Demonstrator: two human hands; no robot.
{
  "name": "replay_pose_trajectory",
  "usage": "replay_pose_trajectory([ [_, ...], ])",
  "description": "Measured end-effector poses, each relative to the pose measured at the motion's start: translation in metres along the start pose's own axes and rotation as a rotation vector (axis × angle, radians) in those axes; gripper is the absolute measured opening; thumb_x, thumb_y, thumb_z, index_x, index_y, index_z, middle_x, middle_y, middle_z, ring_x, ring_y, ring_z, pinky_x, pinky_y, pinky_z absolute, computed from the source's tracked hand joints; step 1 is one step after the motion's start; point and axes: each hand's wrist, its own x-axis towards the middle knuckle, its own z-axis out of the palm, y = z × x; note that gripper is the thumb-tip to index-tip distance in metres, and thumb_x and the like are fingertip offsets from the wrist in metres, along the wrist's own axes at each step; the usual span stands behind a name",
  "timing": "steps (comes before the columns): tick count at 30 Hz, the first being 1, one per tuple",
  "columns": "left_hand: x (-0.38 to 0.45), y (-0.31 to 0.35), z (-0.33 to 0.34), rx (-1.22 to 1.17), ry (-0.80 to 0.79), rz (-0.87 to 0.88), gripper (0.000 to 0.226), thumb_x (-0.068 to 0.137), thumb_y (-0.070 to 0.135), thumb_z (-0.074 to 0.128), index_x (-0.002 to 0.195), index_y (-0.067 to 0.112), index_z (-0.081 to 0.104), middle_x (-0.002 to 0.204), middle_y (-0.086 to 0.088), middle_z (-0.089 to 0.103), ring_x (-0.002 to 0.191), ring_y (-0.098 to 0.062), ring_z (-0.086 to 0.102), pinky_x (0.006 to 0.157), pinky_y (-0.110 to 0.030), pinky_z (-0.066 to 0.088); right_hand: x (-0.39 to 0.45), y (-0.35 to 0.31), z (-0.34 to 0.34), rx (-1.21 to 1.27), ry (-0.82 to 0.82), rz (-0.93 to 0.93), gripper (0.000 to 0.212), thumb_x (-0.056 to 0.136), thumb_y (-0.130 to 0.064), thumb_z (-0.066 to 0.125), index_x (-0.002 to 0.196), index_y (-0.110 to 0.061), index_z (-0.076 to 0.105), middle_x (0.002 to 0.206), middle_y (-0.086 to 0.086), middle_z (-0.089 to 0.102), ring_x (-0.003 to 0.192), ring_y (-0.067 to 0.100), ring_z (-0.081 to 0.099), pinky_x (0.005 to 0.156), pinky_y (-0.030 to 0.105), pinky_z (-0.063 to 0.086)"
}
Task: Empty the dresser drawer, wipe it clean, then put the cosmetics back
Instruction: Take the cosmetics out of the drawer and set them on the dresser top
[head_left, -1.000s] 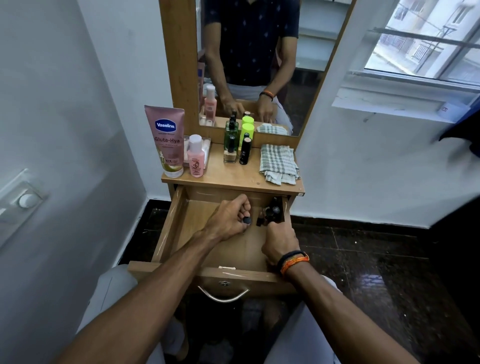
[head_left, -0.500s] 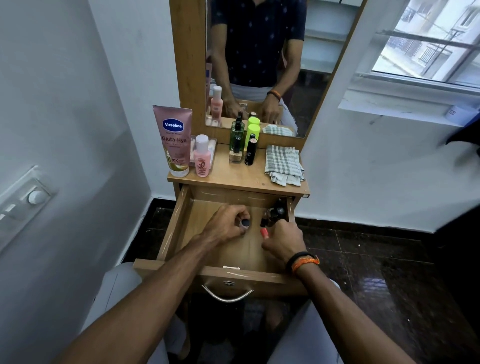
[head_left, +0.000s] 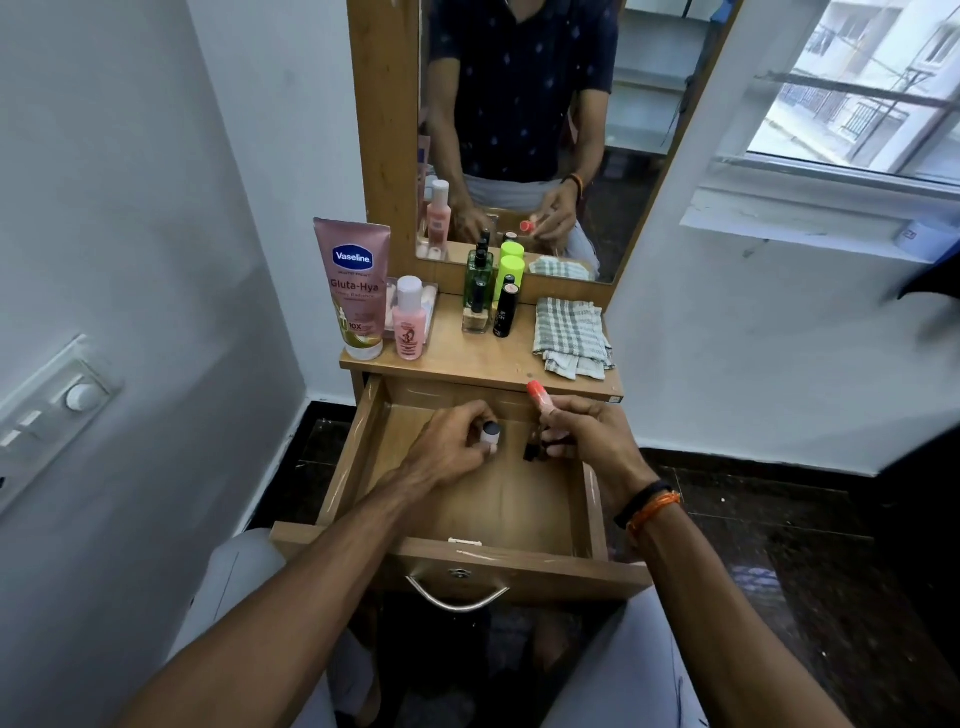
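Observation:
The wooden drawer (head_left: 358, 452) is pulled out under the dresser top (head_left: 483, 358). My left hand (head_left: 447, 452) grips a small pale bottle with a dark cap (head_left: 490, 435) above the drawer floor. My right hand (head_left: 592, 441) holds a pink tube with an orange-red cap (head_left: 540, 402), lifted to the height of the dresser top's front edge. Small dark cosmetics (head_left: 535, 451) lie in the drawer's far right corner, partly hidden by my right hand. On top stand a pink Vaseline tube (head_left: 356, 291), a pink bottle (head_left: 409, 322), a green bottle (head_left: 478, 291) and a black tube (head_left: 507, 312).
A folded checked cloth (head_left: 571, 338) lies on the right of the dresser top. A mirror (head_left: 524, 130) rises behind. A wall with a switch plate (head_left: 52, 415) is close on the left; dark tiled floor (head_left: 779, 519) and a window (head_left: 857, 104) are on the right.
My right hand has picked the orange-capped tube out of the far right corner and raised it. My left hand has lifted its small bottle slightly.

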Motion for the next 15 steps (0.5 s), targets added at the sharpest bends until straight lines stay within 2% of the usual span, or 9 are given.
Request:
replay_pose_trajectory([
  [2, 0.003, 0.005, -0.006, -0.016, 0.047, 0.044, 0.025, 0.081, 0.015, 0.075, 0.102, 0.022, 0.064, 0.097, 0.009, 0.067, 0.092, -0.009, 0.062, 0.080, -0.034, 0.055, 0.007, -0.005, 0.000, 0.020, 0.025, -0.014, 0.020, 0.091, -0.017, 0.072, 0.109, -0.008, 0.076, 0.087, 0.017, 0.071, 0.074, 0.021, 0.063, 0.071, 0.033, 0.059],
  [4, 0.008, 0.011, -0.012, -0.040, 0.100, 0.101, 0.024, 0.082, 0.014, 0.073, 0.102, 0.021, 0.062, 0.098, 0.009, 0.065, 0.092, -0.009, 0.061, 0.079, -0.031, 0.054, 0.014, -0.011, 0.000, -0.062, 0.105, -0.090, 0.020, 0.086, -0.024, 0.078, 0.103, -0.013, 0.079, 0.088, 0.009, 0.075, 0.067, 0.016, 0.065, 0.069, 0.031, 0.059],
  [7, 0.016, 0.020, -0.021, -0.052, 0.203, 0.168, 0.026, 0.085, 0.013, 0.072, 0.109, 0.017, 0.062, 0.104, 0.008, 0.063, 0.093, -0.006, 0.058, 0.079, -0.011, 0.046, 0.025, -0.024, 0.002, -0.253, 0.289, -0.224, 0.021, 0.078, -0.030, 0.084, 0.094, -0.020, 0.076, 0.090, 0.000, 0.075, 0.070, 0.008, 0.071, 0.063, 0.027, 0.061],
  [9, 0.022, 0.025, -0.028, -0.030, 0.292, 0.194, 0.029, 0.086, 0.010, 0.071, 0.114, 0.013, 0.062, 0.106, 0.007, 0.062, 0.095, -0.007, 0.057, 0.078, -0.004, 0.042, 0.035, -0.034, 0.004, -0.327, 0.350, -0.296, 0.024, 0.076, -0.026, 0.086, 0.093, -0.018, 0.070, 0.090, 0.000, 0.071, 0.079, 0.012, 0.072, 0.069, 0.033, 0.063],
  [11, 0.029, 0.028, -0.034, -0.026, 0.346, 0.209, 0.031, 0.087, 0.008, 0.071, 0.116, 0.010, 0.062, 0.109, 0.003, 0.063, 0.099, -0.009, 0.057, 0.081, -0.006, 0.042, 0.042, -0.044, 0.009, -0.385, 0.367, -0.346, 0.032, 0.074, -0.026, 0.087, 0.096, -0.016, 0.066, 0.088, 0.000, 0.070, 0.084, 0.016, 0.071, 0.076, 0.038, 0.063],
  [15, 0.044, 0.032, -0.040, -0.007, 0.419, 0.174, 0.035, 0.089, 0.006, 0.068, 0.123, 0.008, 0.061, 0.119, -0.002, 0.065, 0.107, -0.013, 0.058, 0.089, -0.025, 0.048, 0.057, -0.058, 0.022, -0.499, 0.391, -0.428, 0.045, 0.073, -0.030, 0.088, 0.107, -0.015, 0.062, 0.076, -0.015, 0.060, 0.072, 0.002, 0.061, 0.074, 0.028, 0.059],
])
